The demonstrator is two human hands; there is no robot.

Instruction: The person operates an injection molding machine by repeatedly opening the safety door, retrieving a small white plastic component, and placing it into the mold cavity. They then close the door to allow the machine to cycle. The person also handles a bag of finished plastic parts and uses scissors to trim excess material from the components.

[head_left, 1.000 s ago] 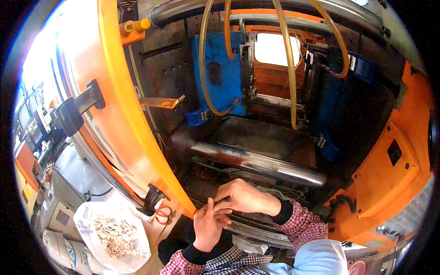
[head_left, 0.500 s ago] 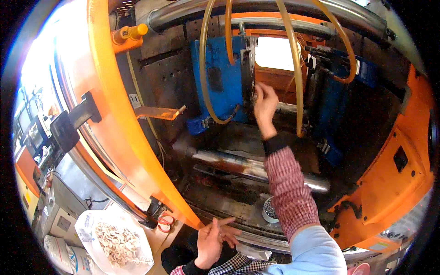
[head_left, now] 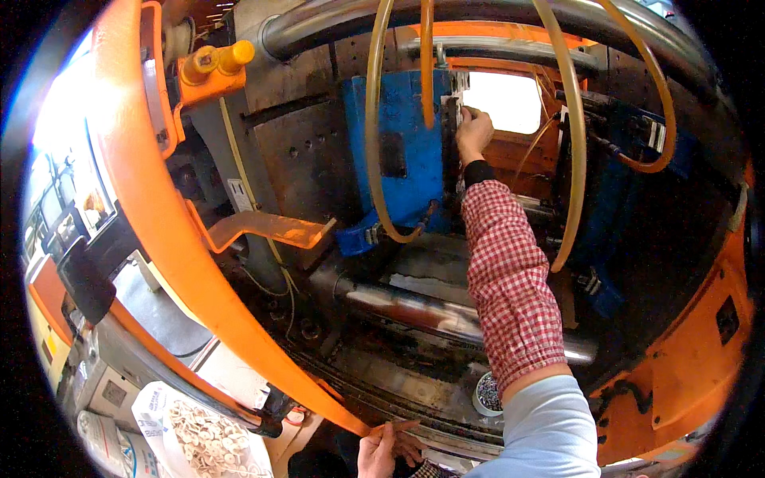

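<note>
My right hand (head_left: 474,131) reaches deep into the machine, its fingers pinched at the edge of a blue mould half (head_left: 410,151). Whatever sits between those fingertips is too small or hidden to make out. My left hand (head_left: 378,452) is low at the front, next to the end of the orange door frame. Its index finger stretches to the right and the other fingers are loosely bent; nothing held shows there. Under my right forearm stands a white bowl (head_left: 483,405) of small metal pieces, partly covered by the sleeve.
Looped hoses (head_left: 373,119) hang before the moulds. A second blue mould half (head_left: 602,207) faces the first across a gap. A metal bar (head_left: 422,311) crosses below. An orange bracket (head_left: 271,229) juts inward. At lower left, a white bag (head_left: 151,414) holds pale round parts.
The view has shifted and moved closer in. My right hand has gone up to the mould's edge and straightened its arm. My left hand has dropped lower, its fingers less spread.
</note>
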